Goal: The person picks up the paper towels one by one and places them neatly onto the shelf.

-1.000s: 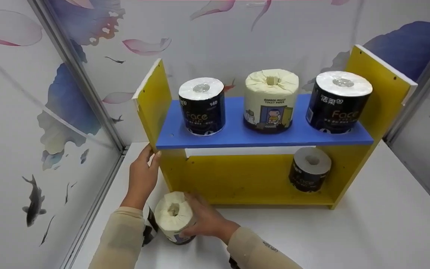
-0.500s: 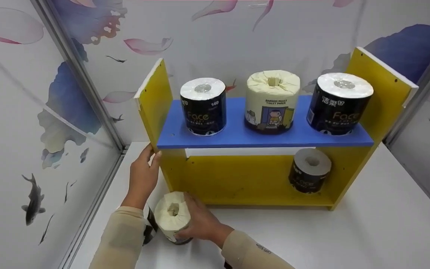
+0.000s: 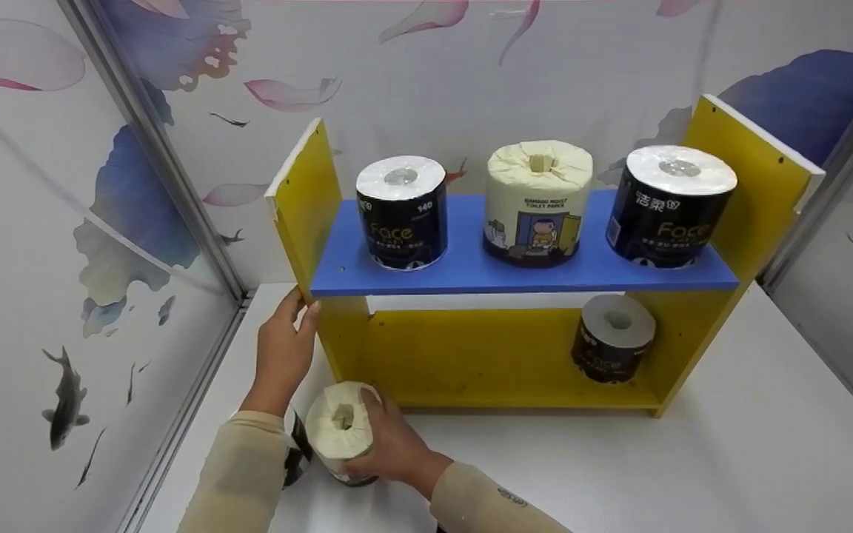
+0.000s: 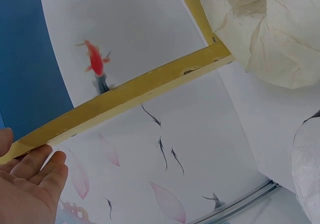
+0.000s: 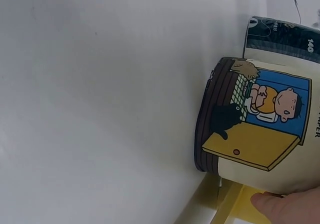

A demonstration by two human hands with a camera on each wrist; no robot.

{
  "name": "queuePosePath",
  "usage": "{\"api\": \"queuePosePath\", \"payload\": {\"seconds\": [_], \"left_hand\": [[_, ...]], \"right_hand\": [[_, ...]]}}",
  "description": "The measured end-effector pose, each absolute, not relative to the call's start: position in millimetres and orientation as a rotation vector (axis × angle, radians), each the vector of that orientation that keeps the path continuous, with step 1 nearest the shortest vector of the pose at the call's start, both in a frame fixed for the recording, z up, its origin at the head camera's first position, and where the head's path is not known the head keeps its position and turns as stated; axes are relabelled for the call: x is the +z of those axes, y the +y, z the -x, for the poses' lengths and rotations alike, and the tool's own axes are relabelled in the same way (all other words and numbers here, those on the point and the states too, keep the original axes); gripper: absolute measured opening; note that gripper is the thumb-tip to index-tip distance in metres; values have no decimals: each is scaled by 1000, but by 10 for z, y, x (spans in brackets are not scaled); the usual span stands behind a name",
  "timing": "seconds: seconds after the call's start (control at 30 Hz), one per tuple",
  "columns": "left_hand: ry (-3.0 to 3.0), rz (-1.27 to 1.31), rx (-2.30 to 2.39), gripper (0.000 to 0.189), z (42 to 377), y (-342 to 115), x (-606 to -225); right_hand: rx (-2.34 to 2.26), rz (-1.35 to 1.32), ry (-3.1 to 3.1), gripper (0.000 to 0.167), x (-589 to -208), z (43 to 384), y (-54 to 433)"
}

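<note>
With thumb in front and fingers behind, my left hand [image 3: 286, 355] holds the left side panel of a small yellow-and-blue shelf [image 3: 426, 285]. The left wrist view shows the fingers [image 4: 37, 164] along that panel's yellow edge. My right hand [image 3: 395, 444] grips a cream-wrapped toilet roll [image 3: 341, 426], which stands upright on the white table at the shelf's front left corner. Its printed cartoon door [image 5: 255, 144] shows in the right wrist view. Just left of it is another toilet roll [image 3: 297, 451] with a black-and-white wrapper, partly hidden by my left sleeve.
On the blue shelf board stand two black-wrapped rolls, one at left [image 3: 402, 215] and one at right [image 3: 671, 207], with a cream roll [image 3: 537, 203] between them. A black roll [image 3: 614, 340] sits at the right of the lower level. Patterned wall panels [image 3: 123, 296] border the table.
My right hand has shifted a little to the left around the cream roll. The roll has barely moved, and my left hand keeps its place on the shelf.
</note>
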State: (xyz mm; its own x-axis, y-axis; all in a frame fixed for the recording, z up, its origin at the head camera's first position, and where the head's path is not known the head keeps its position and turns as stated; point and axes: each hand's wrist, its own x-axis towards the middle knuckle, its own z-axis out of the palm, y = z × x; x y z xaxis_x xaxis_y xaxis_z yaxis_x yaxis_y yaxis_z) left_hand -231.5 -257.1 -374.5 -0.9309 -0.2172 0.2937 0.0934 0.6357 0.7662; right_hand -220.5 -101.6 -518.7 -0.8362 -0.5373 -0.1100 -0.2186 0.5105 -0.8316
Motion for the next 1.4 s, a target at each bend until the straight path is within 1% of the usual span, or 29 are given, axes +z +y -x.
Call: {"api": "queuePosePath", "payload": {"seconds": [0.43, 0.87, 1.4], "left_hand": [[-2506, -118, -1210, 49, 2315, -2557, -3738], [-2485, -99, -1169, 46, 2322, -2550, -3739], [-2489, -109, -1184, 49, 2333, -2554, -3749]], "right_hand": [[-1251, 640, 2471, 111, -5253, 2202, -1045], [-1394, 636, 2427, 105, -5306, 2209, -1035], [-1367, 655, 2465, 104, -5352, 2218, -1020]]}}
